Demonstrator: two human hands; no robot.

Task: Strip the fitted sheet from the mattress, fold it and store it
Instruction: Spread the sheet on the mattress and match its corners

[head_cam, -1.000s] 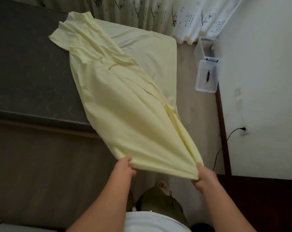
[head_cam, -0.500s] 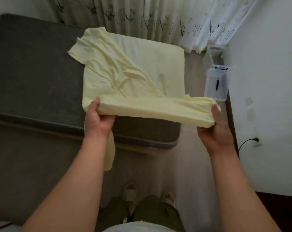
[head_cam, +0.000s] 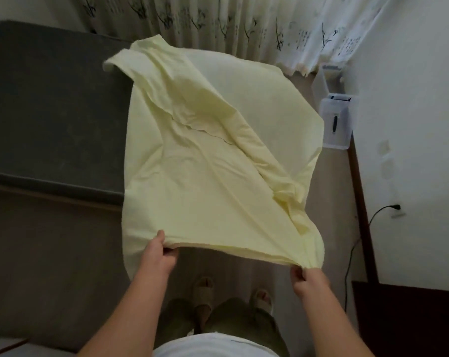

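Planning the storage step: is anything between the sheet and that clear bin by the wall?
Nothing visible. Both hands, left hand and right hand, already grip the sheet. The bin sits past the mattress corner, with only bare floor between. Its lid state is unclear.

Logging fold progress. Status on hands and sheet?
Left hand and right hand both pinching near edge of yellow sheet. Sheet partly folded, far end draped on mattress, near end lifted off it. Nothing in the way.

The fitted sheet (head_cam: 208, 161) is covering the mattress's (head_cam: 50, 112) right end; the mattress is running off the left edge, and the box's (head_cam: 335, 122) contents are blurring.
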